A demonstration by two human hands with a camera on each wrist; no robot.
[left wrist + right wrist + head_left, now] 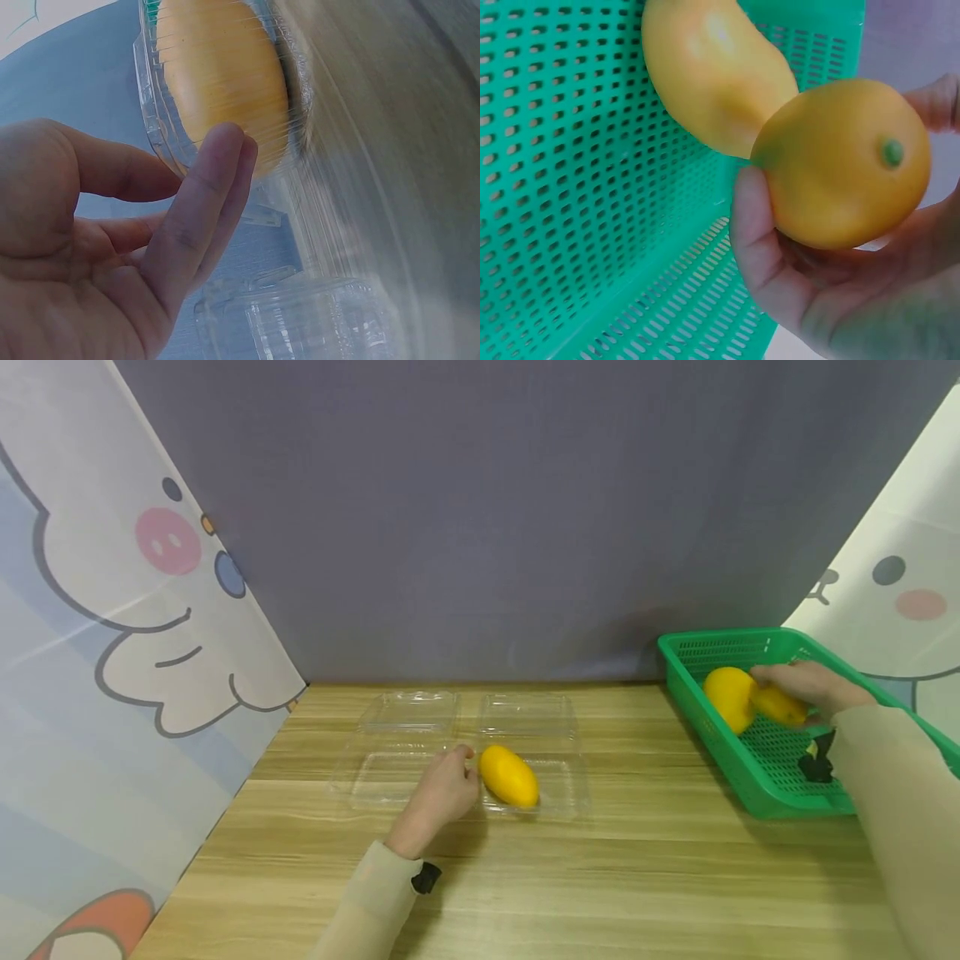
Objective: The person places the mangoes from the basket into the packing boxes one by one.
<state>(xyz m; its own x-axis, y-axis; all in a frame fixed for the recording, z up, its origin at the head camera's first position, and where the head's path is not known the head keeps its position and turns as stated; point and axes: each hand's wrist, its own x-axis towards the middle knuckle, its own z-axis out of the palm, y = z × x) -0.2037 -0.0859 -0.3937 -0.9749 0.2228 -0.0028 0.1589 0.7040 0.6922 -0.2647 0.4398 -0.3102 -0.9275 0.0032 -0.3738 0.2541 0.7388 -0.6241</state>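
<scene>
In the head view, a yellow mango [509, 776] lies in the near half of a clear plastic clamshell box [558, 785], its lid folded back. My left hand [447, 787] is beside that box's left edge, its fingertips [225, 142] right at the wall and overlapping it in the left wrist view. Those fingers are fairly straight, with the thumb by the box's corner. Over at the right, my right hand [813, 687] grips another mango [847, 165] by its sides, stem end showing. Another mango [712, 71] sits behind it in the green basket [705, 735].
A second clear clamshell box [390, 777], also opened out, lies left of the first on the wooden table [585, 885]. A grey wall [480, 527] rises behind the table, with cartoon-printed panels at both sides. Inside the basket is a small dark object [813, 767] near my right sleeve.
</scene>
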